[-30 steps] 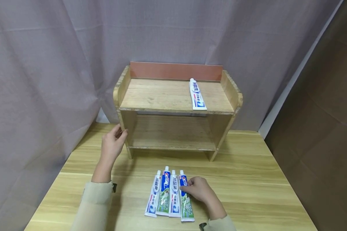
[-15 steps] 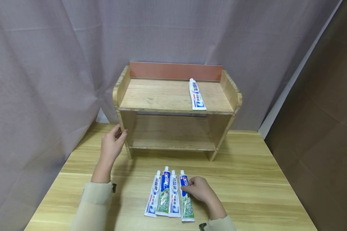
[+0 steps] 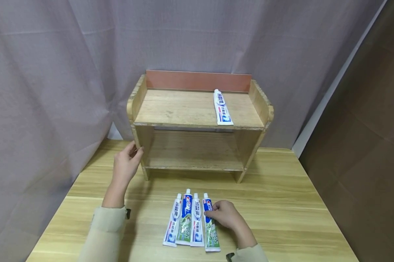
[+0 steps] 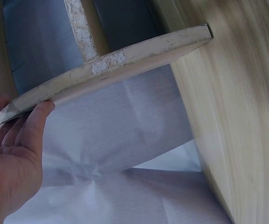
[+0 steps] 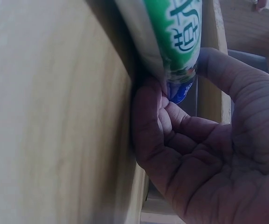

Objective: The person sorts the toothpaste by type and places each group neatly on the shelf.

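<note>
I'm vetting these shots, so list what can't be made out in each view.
Head: some fingertips of the left hand, hidden behind the tan wooden shelf.
Head: fine print on the flat white-and-blue toothpaste tube atop it, too small.
Left wrist: part of that hand, cut by the left edge.
Right wrist: bottom end of the long blue-and-green toothpaste tube, cut by the top edge.

Grey creased curtain [image 3: 190, 36] behind and left; light wood-grain table [image 3: 282, 203] below; brown sheet [image 3: 363, 145] along right side.
</note>
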A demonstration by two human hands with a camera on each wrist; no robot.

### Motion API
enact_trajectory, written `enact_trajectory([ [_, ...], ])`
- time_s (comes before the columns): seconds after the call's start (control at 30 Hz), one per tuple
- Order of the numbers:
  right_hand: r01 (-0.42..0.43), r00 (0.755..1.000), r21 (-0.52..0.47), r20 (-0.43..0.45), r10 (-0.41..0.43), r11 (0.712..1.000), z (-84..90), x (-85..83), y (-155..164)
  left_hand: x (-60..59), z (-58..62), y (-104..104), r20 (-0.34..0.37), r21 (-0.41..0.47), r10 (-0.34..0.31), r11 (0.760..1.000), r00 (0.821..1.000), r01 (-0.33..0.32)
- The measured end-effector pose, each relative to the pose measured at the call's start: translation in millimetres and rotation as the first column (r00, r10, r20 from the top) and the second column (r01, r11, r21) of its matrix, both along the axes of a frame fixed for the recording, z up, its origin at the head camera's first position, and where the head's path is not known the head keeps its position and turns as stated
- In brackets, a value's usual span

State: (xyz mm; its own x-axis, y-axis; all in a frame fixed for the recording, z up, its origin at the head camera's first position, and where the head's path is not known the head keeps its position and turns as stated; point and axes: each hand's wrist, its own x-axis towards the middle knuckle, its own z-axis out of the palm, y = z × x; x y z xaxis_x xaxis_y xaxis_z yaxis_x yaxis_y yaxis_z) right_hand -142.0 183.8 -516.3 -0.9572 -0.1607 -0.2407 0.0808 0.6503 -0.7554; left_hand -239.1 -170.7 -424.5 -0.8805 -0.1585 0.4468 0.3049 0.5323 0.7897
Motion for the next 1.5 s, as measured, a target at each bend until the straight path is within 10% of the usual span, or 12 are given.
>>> enact_trajectory([
  [1.5, 0.008, 0.999, -0.069, -0.044, -0.011, 0.998, -4.6, 4.2, 7.6, -1.8, -1.7, 0.4, -0.009, -0.013, 0.015, 1.0, 1.0, -0.016],
])
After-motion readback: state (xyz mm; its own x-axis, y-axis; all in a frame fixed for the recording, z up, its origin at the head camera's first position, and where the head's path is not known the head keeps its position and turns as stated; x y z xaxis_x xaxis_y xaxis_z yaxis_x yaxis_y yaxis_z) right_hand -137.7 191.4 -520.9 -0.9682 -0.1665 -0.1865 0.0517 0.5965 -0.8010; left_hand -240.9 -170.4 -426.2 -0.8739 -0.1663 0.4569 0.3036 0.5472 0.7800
